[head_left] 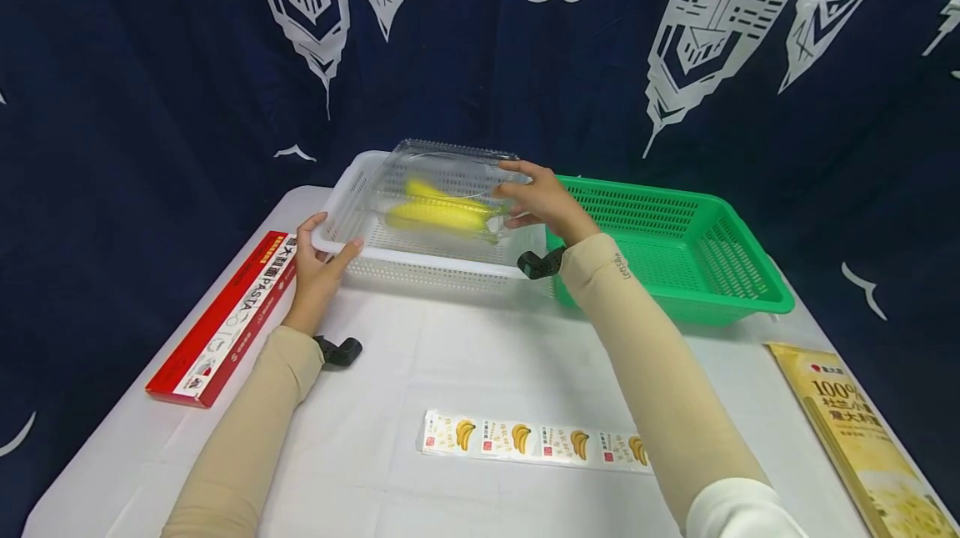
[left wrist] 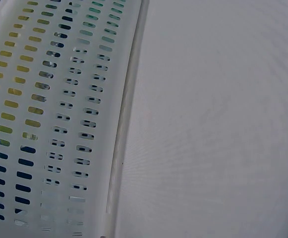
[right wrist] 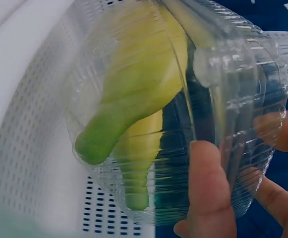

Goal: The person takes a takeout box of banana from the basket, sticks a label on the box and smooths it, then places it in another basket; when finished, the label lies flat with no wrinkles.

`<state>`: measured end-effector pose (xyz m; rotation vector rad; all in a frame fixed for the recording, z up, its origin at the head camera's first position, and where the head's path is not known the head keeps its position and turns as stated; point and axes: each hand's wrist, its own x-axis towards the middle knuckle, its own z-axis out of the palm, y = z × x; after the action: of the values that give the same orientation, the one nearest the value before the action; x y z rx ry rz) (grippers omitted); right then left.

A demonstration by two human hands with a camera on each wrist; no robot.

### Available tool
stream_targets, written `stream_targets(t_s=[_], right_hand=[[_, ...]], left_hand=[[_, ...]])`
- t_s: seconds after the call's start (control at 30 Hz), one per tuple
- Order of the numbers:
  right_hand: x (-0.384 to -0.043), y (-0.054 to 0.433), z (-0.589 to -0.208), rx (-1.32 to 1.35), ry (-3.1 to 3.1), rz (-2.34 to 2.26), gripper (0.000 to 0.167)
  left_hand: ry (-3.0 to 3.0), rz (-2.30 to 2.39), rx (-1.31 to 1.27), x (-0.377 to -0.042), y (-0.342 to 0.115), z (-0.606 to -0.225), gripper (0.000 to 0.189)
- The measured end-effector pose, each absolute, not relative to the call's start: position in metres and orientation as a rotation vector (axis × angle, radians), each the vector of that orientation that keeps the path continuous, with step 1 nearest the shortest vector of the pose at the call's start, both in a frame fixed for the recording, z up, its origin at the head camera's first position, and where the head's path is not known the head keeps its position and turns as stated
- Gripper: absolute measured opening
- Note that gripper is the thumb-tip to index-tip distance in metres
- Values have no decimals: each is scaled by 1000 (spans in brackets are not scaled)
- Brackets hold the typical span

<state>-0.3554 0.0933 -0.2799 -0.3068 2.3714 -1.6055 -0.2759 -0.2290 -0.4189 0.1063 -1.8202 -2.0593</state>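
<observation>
On the red box [head_left: 225,317], at the left side of the counter [head_left: 420,354], I could read the word "PASTA" beside large Chinese characters. The yellow packet [head_left: 862,438] at the right edge carried "100%" with Chinese letters below it. Near the front lay a strip of labels [head_left: 532,442], printed with pictures of bananas and small red squares; its finer writing was too small for me. Some letters on the right sleeve [head_left: 624,265] were also not clear to read.

The clear plastic box [head_left: 457,167] contained at least two yellow bananas [head_left: 438,217], whose green ends showed through the wall. It was tilted within the outline of the white basket [head_left: 427,258]; whether it touched the bottom, I could not tell. The right hand [head_left: 547,200] held this box at its right end, the thumb on one side and the fingers on another. The left hand [head_left: 315,271] gripped the near left corner of the white basket, with the thumb over the rim. Just beside, on the right, stood the slotted green basket [head_left: 675,304].
</observation>
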Motion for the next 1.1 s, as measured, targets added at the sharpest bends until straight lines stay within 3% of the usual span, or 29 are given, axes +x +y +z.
stream_targets(t_s=[1.1], right_hand=[[-256,175,-289,-496,2486,-1646,56]], left_hand=[[-1861,-2052,82,-273,-228,-420,77]])
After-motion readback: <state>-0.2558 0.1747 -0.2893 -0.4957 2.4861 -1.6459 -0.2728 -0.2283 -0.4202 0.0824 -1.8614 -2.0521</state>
